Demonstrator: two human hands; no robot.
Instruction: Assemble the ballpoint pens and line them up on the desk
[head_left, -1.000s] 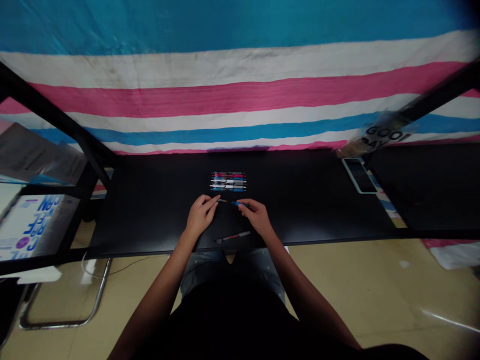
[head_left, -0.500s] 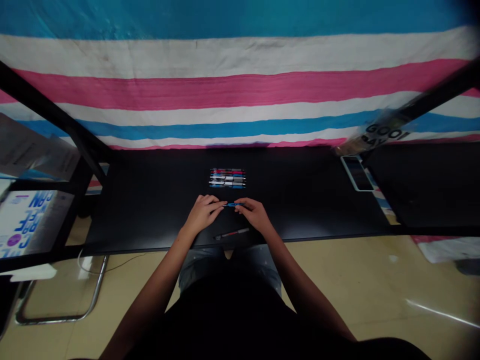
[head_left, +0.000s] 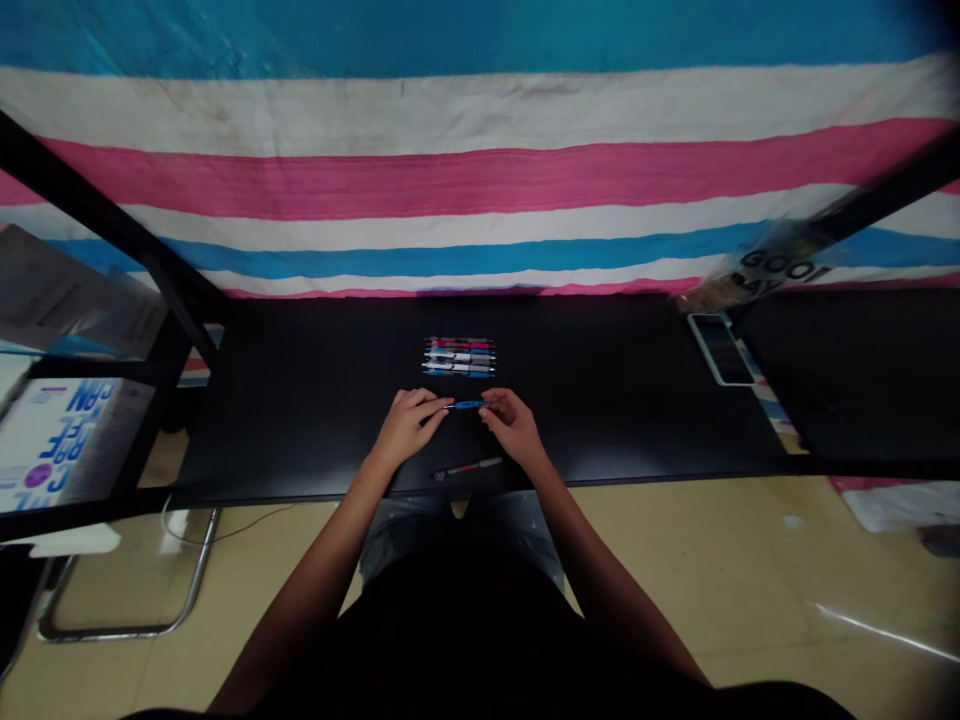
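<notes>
My left hand and my right hand face each other above the black table top. Between their fingertips lies a blue pen, held level at both ends. Just beyond the hands, a tidy row of several pens lies side by side, with red, white, grey and blue barrels. Neither hand touches that row. Nearer my body, a loose dark pen with a red band lies on the table below the gap between my hands.
A smartphone lies near the table's far right corner, under a dark diagonal frame bar. A striped cloth hangs behind the table. A printed sheet stands at the left, and a chrome chair leg rests on the tiled floor.
The thin section visible between my hands a second ago has closed up, so the blue pen now looks like one piece. My hands have moved closer together.
</notes>
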